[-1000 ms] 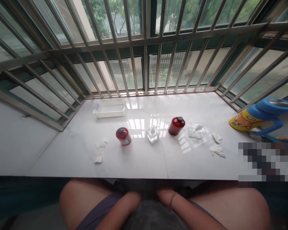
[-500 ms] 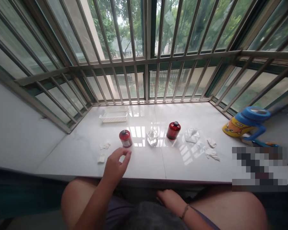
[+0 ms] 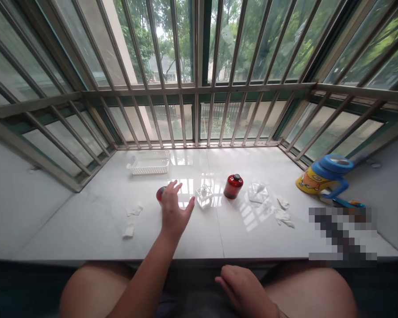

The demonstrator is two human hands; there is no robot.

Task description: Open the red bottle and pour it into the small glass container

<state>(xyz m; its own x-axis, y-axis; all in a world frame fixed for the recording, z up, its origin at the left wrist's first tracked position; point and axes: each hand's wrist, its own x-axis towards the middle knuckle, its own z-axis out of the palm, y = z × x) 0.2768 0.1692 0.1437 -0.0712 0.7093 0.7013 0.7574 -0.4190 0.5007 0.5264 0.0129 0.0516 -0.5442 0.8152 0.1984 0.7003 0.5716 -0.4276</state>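
On the white counter, your left hand is spread open over the red bottle, not gripping. At its 3 o'clock: clear glass bottle, then 2nd red bottle. Right hand lies slack in your lap.

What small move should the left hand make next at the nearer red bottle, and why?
Probably close the fingers round the red bottle. The left hand is open right over it, partly hiding it, with no grip visible yet. The right hand rests idle in the lap.
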